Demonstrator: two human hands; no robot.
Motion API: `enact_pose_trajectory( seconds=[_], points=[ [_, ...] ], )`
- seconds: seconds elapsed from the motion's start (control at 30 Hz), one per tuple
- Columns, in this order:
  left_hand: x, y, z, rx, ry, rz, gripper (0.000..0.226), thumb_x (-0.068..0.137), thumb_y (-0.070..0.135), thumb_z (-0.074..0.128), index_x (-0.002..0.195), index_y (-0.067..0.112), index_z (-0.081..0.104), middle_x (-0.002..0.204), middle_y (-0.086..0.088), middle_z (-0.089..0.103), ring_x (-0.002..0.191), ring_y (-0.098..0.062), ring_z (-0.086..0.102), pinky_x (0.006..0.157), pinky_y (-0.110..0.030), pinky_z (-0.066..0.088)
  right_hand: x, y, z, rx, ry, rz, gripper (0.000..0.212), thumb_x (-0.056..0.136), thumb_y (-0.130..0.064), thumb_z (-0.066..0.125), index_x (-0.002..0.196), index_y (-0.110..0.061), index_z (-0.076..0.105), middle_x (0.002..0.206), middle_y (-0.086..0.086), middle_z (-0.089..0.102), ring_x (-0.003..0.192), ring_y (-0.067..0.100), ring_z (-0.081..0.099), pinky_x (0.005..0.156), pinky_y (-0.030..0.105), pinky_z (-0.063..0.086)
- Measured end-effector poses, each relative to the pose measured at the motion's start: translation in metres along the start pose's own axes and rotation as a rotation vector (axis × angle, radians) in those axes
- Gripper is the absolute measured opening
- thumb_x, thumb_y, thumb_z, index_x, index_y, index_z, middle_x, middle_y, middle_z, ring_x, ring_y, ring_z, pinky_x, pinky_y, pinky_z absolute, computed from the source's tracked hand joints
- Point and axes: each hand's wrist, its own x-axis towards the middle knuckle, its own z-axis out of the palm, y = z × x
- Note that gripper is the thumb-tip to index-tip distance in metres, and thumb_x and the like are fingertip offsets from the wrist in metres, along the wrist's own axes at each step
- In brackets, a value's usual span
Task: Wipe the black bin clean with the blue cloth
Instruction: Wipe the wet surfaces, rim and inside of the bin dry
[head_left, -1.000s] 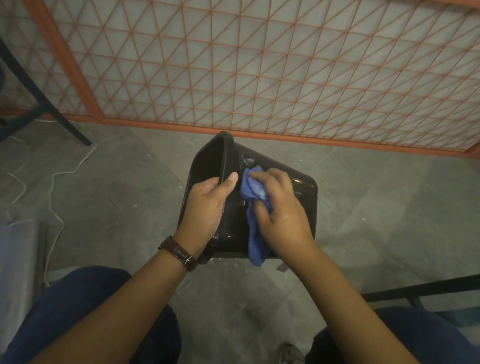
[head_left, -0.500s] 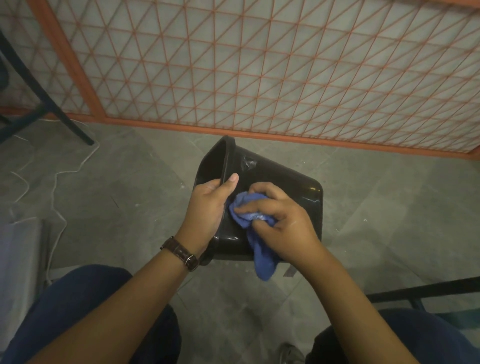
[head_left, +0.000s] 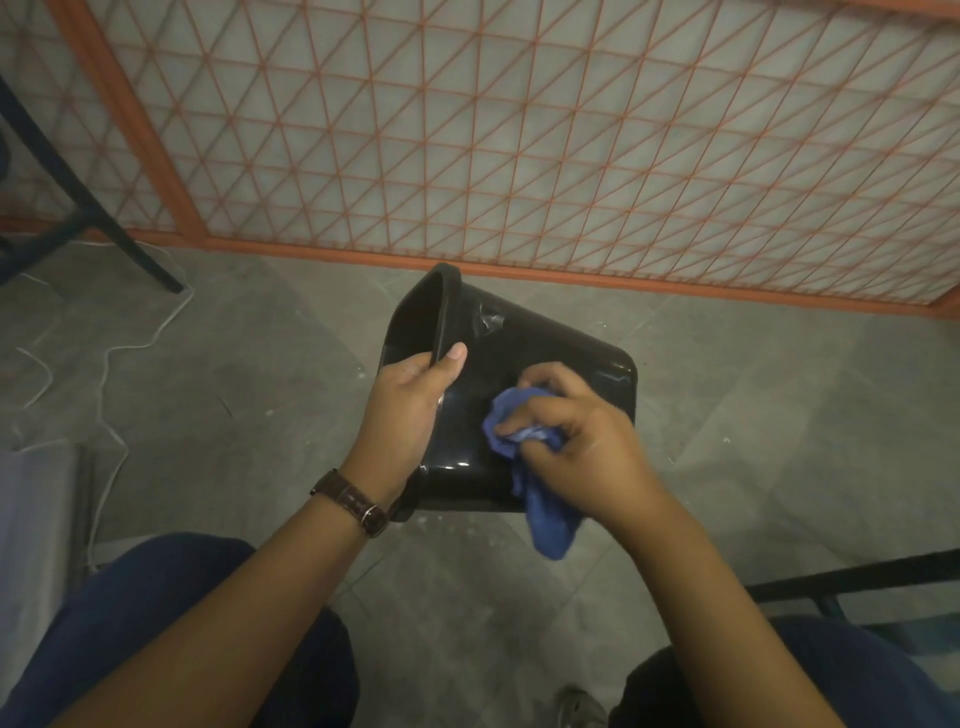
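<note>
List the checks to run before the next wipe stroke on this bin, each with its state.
1. Left hand grips the black bin at its rim: ok.
2. Right hand holds the blue cloth bunched: ok.
3. Cloth pressed on the bin's outer wall: ok.
4. Inside of the bin clean: cannot tell, too dark.
5. Outer wall free of marks: not ok, pale patch near the rim.

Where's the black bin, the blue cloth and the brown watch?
Shiny black plastic bin (head_left: 545, 353): head view, outer side wall.
Crumpled blue cloth (head_left: 550, 525): head view, hanging end.
Brown leather wristwatch (head_left: 349, 500): head view, strap.
</note>
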Motion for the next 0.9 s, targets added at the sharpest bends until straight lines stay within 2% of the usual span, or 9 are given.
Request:
enact_pose_trajectory(
  seconds=[0.1,0.2,0.27,0.37,0.43,0.57,0.7,0.8,0.9],
  points=[
    [-0.003,0.0,-0.001,0.071,-0.053,0.043,0.034,0.092,0.024,0.055,0.085,-0.008,0.064,0.081,-0.028,0.064,0.078,-0.024,0.06,0.075,-0.033,0.051,0.004,0.021,-0.012,-0.004,0.214,0.206,0.019,0.079,-0.013,0.058,0.091,-0.027,0.062,0.105,-0.015,0.048,0.089,0.006,0.053,0.071,0.008,0.037],
    [-0.016,-0.002,0.004,0.164,-0.101,0.121,0.031,0.094,0.02,0.051,0.064,0.022,0.061,0.051,0.01,0.057,0.052,0.0,0.054,0.054,-0.012,0.044,0.013,0.032,-0.02,0.205,0.465,0.541,0.02,0.087,-0.018,0.055,0.101,-0.03,0.047,0.091,-0.016,0.055,0.076,-0.005,0.053,0.058,0.003,0.036],
    [-0.022,-0.008,0.008,0.197,-0.118,0.156,0.028,0.092,0.027,0.053,0.066,0.022,0.062,0.054,0.007,0.061,0.054,-0.005,0.058,0.057,-0.016,0.049,0.015,0.043,-0.02,0.235,0.581,0.63,0.013,0.087,-0.022,0.056,0.099,-0.025,0.053,0.096,-0.007,0.061,0.078,0.0,0.057,0.061,0.003,0.037],
    [-0.029,-0.013,0.012,0.239,-0.172,0.215,0.037,0.084,0.045,0.052,0.09,0.012,0.069,0.081,-0.017,0.069,0.078,-0.031,0.066,0.074,-0.043,0.055,0.018,0.053,-0.014,0.217,0.581,0.658,0.019,0.086,-0.031,0.054,0.098,-0.021,0.065,0.101,0.004,0.066,0.088,0.017,0.063,0.075,0.025,0.046],
    [-0.032,-0.018,0.014,0.3,-0.209,0.262,0.049,0.083,0.049,0.049,0.094,0.006,0.068,0.084,-0.02,0.069,0.081,-0.032,0.066,0.076,-0.046,0.055,0.022,0.05,-0.011,0.234,0.486,0.656,0.011,0.089,-0.028,0.052,0.089,-0.025,0.063,0.087,-0.001,0.066,0.08,0.013,0.062,0.071,0.024,0.046],
    [-0.037,-0.02,0.014,0.405,-0.239,0.306,0.019,0.088,0.034,0.052,0.083,0.022,0.066,0.067,0.016,0.068,0.066,0.001,0.064,0.061,-0.012,0.048,0.028,0.026,-0.011,0.303,0.35,0.552,0.021,0.092,-0.021,0.051,0.08,-0.038,0.056,0.074,-0.019,0.059,0.071,-0.005,0.057,0.063,0.009,0.042],
    [-0.034,-0.017,0.014,0.414,-0.21,0.333,0.018,0.089,0.035,0.055,0.08,0.024,0.065,0.071,0.012,0.07,0.065,0.0,0.064,0.061,-0.014,0.048,0.032,0.003,-0.01,0.448,0.301,0.375,0.024,0.092,-0.018,0.051,0.092,-0.041,0.059,0.098,-0.013,0.065,0.094,-0.002,0.061,0.088,0.018,0.048],
    [-0.034,-0.014,0.014,0.386,-0.185,0.349,0.038,0.093,0.011,0.053,0.061,0.031,0.049,0.049,0.02,0.055,0.048,0.007,0.05,0.052,-0.004,0.035,0.031,-0.01,-0.008,0.434,0.256,0.168,0.027,0.091,-0.01,0.051,0.113,-0.022,0.06,0.118,-0.001,0.057,0.109,-0.005,0.051,0.095,0.012,0.04],
    [-0.03,-0.012,0.01,0.279,-0.163,0.283,0.037,0.09,0.022,0.056,0.053,0.021,0.05,0.046,0.012,0.047,0.046,-0.001,0.042,0.051,-0.015,0.036,0.026,-0.012,-0.002,0.377,0.217,0.091,0.033,0.088,-0.012,0.051,0.119,-0.022,0.059,0.127,-0.005,0.049,0.12,0.003,0.045,0.101,0.015,0.037]
  ],
)
